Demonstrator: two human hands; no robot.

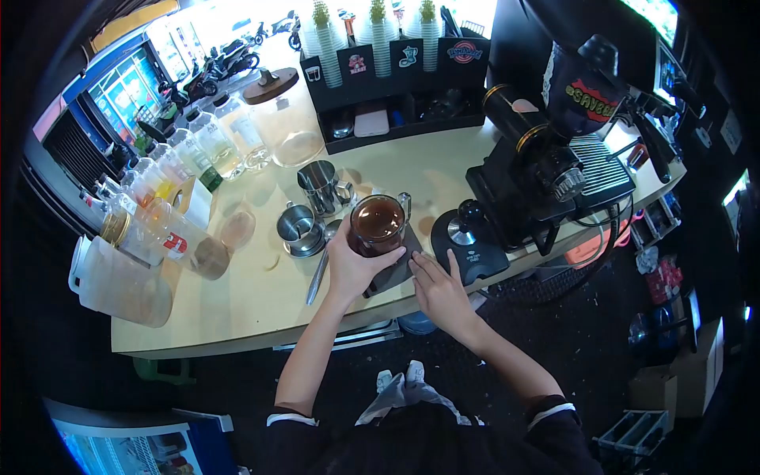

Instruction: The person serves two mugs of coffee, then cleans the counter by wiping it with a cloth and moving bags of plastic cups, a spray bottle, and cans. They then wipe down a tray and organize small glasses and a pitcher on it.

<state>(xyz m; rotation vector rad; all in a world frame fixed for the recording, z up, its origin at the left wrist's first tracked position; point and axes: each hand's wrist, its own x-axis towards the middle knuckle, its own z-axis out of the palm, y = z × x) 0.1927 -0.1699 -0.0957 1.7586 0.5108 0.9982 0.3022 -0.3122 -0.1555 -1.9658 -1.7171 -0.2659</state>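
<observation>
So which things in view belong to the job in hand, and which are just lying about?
In use:
- glass mug of brown liquid, held in the left hand
- dark flat pad, at the right hand's fingertips

Apparently idle, untouched:
- steel pitcher
- steel cup
- tamper
- lidded clear canister
- stacked plastic cups

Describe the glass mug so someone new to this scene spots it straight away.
On the pale counter, come forward from the black cup organizer to the left hand, near the front edge. It grips the glass mug. Unlike the steel pitcher and steel cup to its left, the mug is see-through, with brown liquid inside.
</observation>
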